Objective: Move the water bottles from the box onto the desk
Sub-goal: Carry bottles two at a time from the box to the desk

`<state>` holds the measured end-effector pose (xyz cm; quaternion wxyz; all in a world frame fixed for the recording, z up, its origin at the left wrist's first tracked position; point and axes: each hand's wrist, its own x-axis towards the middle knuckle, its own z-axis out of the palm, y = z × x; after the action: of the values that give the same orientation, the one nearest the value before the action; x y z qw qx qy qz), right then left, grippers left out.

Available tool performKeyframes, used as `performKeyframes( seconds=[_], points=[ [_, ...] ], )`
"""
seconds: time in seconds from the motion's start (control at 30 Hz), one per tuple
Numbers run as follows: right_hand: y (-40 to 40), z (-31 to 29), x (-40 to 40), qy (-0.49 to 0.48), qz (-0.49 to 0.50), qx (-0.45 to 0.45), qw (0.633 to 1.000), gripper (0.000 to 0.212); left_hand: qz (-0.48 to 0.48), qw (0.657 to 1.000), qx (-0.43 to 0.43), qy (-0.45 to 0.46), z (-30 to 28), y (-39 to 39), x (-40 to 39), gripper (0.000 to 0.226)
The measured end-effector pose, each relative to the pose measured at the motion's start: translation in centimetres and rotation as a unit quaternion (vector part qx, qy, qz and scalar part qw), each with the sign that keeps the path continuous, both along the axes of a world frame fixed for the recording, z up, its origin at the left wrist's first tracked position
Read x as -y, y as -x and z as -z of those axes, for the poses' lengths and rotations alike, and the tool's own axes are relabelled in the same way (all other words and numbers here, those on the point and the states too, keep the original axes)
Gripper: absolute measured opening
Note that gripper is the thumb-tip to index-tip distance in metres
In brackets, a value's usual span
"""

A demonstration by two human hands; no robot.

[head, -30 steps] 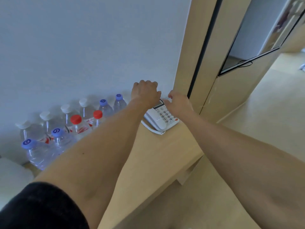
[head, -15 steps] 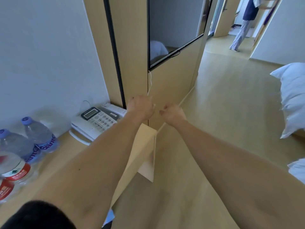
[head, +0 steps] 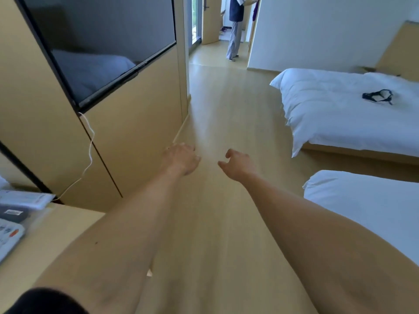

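Observation:
Both my arms stretch out over the wooden floor, away from the desk [head: 56, 234] at the lower left. My left hand [head: 181, 158] holds nothing, its fingers loosely curled. My right hand [head: 238, 163] is empty too, with fingers apart and bent. No water bottle and no box appear in this view. Only the desk's corner shows, with the white telephone [head: 9, 236] blurred at its left edge.
A wall-mounted television [head: 97, 41] sits in a wooden panel on the left, a white cable [head: 89, 155] hanging below it. Two white beds [head: 340, 109] [head: 374, 211] stand on the right. A person [head: 234, 28] stands in the far doorway.
My view has swung right, from the bottles and telephone on the desk to the room's floor and beds. Both hands left the desk area and opened slightly.

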<state>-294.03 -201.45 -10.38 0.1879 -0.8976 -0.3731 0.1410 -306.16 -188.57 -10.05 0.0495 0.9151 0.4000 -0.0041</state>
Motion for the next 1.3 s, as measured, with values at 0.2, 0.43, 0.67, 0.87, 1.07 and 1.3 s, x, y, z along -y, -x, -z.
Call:
performKeyframes(
  seconds=[0.2,0.43,0.67,0.87,1.07,1.3],
  points=[
    [-7.1,0.9,0.5,0.061,0.029,0.002,0.998,0.058,0.048,0.998,-0.04,0.027,1.1,-7.7,-2.4,0.049],
    [-14.5,1.0,-4.2,0.079,0.068,-0.016,0.994,0.06,0.083,0.994,-0.046,0.055,1.9,-16.2,-8.5,0.051],
    [-21.6,-0.3,-12.6,0.099,0.091,-0.036,0.99,0.059,0.113,0.989,-0.071,0.063,1.3,-24.4,-17.8,0.051],
    [-27.3,0.2,-18.0,0.137,0.093,-0.044,0.985,0.059,0.151,0.982,-0.098,0.065,1.6,-31.3,-22.7,0.049],
    [-34.4,1.6,-21.6,0.147,0.104,-0.05,0.982,0.058,0.165,0.978,-0.114,0.064,2.3,-38.7,-26.3,0.048],
    [-46.9,3.8,-27.2,0.147,0.092,-0.047,0.984,0.058,0.149,0.978,-0.125,0.069,3.0,-49.9,-31.7,0.049]
  ],
)
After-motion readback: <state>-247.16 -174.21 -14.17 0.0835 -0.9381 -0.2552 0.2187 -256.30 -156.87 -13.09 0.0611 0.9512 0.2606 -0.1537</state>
